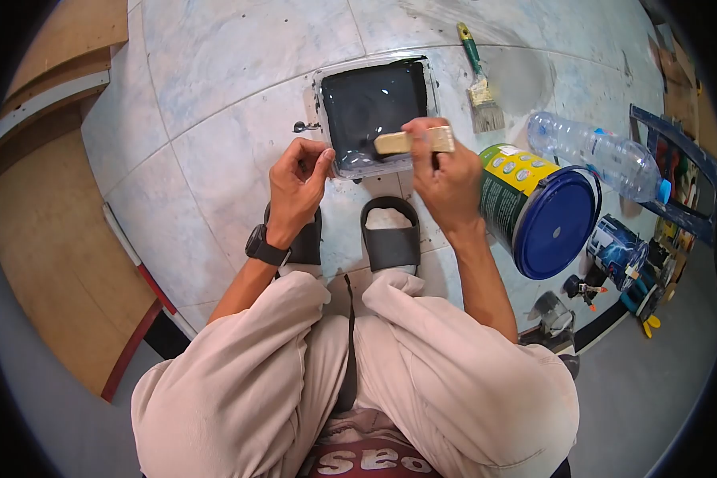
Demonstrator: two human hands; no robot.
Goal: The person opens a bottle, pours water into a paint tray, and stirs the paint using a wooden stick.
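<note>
A clear plastic tray (342, 169) of glossy black paint (374, 99) lies on the tiled floor ahead of my feet. At its near left corner, my left hand (299, 179) pinches the rim between thumb and curled fingers. My right hand (446, 175) is closed around a paintbrush (392, 143) with a pale, wooden-looking body, held low over the tray's near right part. The brush's dark end points left and is blurred against the paint. Just right of this hand stands a paint bucket (506, 191) with a green and yellow label and a blue lid (558, 223).
A second paintbrush (478, 84), green-handled, lies beyond the tray on the right. A plastic bottle (597, 155) lies behind the bucket. Several tools and a blue can (613, 243) crowd the right side. Wooden boards (64, 255) stand at left. My sandals (390, 239) are close to the tray.
</note>
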